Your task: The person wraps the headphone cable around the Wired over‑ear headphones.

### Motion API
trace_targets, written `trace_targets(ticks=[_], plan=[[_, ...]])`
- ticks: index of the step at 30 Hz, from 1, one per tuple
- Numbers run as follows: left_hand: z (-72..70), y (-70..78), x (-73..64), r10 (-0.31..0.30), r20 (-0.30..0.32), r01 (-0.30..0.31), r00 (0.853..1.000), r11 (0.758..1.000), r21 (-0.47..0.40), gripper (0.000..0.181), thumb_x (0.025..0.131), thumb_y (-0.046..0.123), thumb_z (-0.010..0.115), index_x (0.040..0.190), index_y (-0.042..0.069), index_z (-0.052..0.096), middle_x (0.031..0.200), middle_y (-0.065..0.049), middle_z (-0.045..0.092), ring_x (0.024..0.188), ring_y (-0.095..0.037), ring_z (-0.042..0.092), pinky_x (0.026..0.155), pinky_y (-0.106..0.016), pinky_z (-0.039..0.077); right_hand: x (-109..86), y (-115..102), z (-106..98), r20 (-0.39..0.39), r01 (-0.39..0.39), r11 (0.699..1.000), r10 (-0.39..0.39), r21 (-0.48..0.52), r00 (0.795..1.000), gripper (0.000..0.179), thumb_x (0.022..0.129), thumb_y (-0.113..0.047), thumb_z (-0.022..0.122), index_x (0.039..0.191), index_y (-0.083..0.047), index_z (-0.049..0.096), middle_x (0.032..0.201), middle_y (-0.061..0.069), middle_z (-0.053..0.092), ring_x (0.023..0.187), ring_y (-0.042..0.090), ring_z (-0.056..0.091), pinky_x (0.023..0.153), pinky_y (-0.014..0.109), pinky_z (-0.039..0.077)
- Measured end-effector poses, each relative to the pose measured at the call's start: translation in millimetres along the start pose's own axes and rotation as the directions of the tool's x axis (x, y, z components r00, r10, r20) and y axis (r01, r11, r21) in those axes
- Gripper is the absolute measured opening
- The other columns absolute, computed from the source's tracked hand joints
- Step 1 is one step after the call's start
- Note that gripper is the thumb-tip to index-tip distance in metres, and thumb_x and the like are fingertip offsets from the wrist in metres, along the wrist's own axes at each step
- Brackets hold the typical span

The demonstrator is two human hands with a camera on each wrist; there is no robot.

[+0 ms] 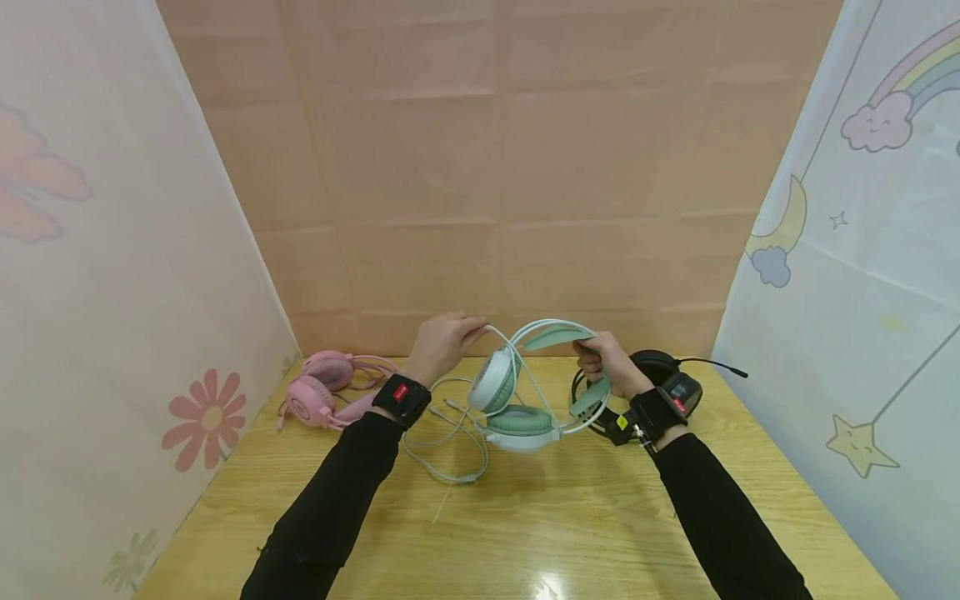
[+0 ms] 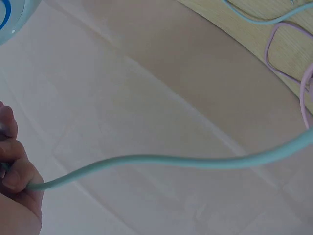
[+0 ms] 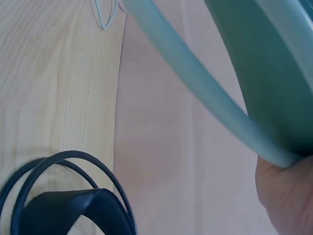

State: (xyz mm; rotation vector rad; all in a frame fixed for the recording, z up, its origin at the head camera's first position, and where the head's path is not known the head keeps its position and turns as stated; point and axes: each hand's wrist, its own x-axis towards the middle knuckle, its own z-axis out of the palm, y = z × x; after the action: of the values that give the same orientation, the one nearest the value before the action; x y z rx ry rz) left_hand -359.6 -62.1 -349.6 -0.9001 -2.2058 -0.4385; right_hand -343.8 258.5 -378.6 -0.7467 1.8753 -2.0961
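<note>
White and mint-green headphones (image 1: 521, 422) hang above the middle of the table, tilted, their ear cups to the left of the headband. My right hand (image 1: 609, 363) grips the padded headband (image 3: 266, 68), which hides part of that hand in the right wrist view. To the left of the ear cups, my left hand (image 1: 442, 340) pinches the headphones' mint cable (image 2: 146, 159) between thumb and fingers. From there the cable crosses in front of the cups. More pale cable (image 1: 463, 478) lies in loose loops on the table below.
Pink headphones (image 1: 311, 402) with their cable lie at the table's left back, beside my left wrist. Black headphones (image 1: 678, 390) with a boom microphone (image 1: 738, 372) sit behind my right wrist. A paper-covered wall (image 1: 495, 167) stands behind the wooden table (image 1: 480, 542).
</note>
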Motion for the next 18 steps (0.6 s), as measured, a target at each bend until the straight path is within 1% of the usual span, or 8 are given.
trace_targets(ticks=[3,5,8,11,13,16,18], plan=[[2.5,-1.4,-2.2,-0.021,0.055,0.022,0.998,0.999,-0.026,0.018,0.095,0.024,0.065,0.108,0.017,0.075,0.095,-0.002,0.076,0.081,-0.019,0.071,0.071,-0.036,0.056,-0.8,5,-4,0.026,0.002,1.000,-0.003,0.031,1.000,0.037,0.109,-0.019,0.029,0.076,-0.010,0.043,0.062,0.003,0.010,0.052,0.018,0.004,0.050,0.035,0.009],[4.1,-2.7,-3.6,-0.034,0.094,0.038,0.995,0.998,-0.047,0.020,0.097,0.024,0.062,0.112,0.016,0.073,0.098,-0.002,0.076,0.084,-0.019,0.071,0.074,-0.036,0.056,-1.6,7,-8,0.061,-0.011,0.998,0.007,0.069,0.998,0.038,0.109,-0.018,0.027,0.077,-0.011,0.044,0.062,0.002,0.010,0.052,0.017,0.005,0.050,0.034,0.010],[5.4,-4.7,-5.3,-0.060,0.131,0.072,0.990,0.993,-0.089,0.024,0.100,0.023,0.058,0.118,0.014,0.071,0.104,-0.004,0.075,0.091,-0.020,0.071,0.080,-0.036,0.056,-3.4,8,-14,0.157,-0.055,0.983,0.028,0.174,0.987,0.041,0.110,-0.017,0.020,0.078,-0.011,0.044,0.063,0.002,0.010,0.051,0.017,0.005,0.049,0.032,0.010],[6.0,-7.0,-6.3,-0.090,0.148,0.107,0.985,0.987,-0.117,0.026,0.100,0.022,0.058,0.121,0.013,0.069,0.110,-0.006,0.074,0.098,-0.021,0.071,0.085,-0.037,0.055,-5.3,8,-19,0.248,-0.111,0.953,0.039,0.283,0.968,0.044,0.109,-0.017,0.013,0.078,-0.011,0.043,0.063,0.002,0.009,0.050,0.016,0.005,0.048,0.030,0.009],[5.9,-8.1,-6.9,-0.103,0.152,0.123,0.983,0.985,-0.125,0.026,0.100,0.022,0.058,0.122,0.013,0.069,0.111,-0.006,0.074,0.098,-0.021,0.071,0.085,-0.038,0.055,-5.9,8,-22,0.283,-0.134,0.936,0.039,0.324,0.958,0.045,0.109,-0.018,0.010,0.079,-0.011,0.044,0.063,0.002,0.009,0.050,0.015,0.005,0.048,0.029,0.009],[6.3,-9.4,-8.0,-0.108,0.156,0.127,0.982,0.985,-0.117,0.026,0.100,0.022,0.058,0.122,0.015,0.069,0.108,-0.005,0.074,0.094,-0.021,0.071,0.081,-0.039,0.055,-6.2,9,-26,0.298,-0.144,0.926,0.036,0.350,0.954,0.047,0.109,-0.019,0.009,0.083,-0.011,0.047,0.064,0.001,0.010,0.050,0.014,0.006,0.048,0.028,0.011],[6.5,-9.7,-8.9,-0.112,0.157,0.130,0.981,0.985,-0.111,0.026,0.100,0.023,0.058,0.122,0.016,0.069,0.106,-0.005,0.075,0.092,-0.021,0.071,0.080,-0.040,0.055,-6.3,10,-28,0.304,-0.155,0.913,0.035,0.379,0.952,0.048,0.109,-0.020,0.009,0.084,-0.010,0.049,0.064,0.001,0.011,0.050,0.013,0.007,0.048,0.027,0.012]])
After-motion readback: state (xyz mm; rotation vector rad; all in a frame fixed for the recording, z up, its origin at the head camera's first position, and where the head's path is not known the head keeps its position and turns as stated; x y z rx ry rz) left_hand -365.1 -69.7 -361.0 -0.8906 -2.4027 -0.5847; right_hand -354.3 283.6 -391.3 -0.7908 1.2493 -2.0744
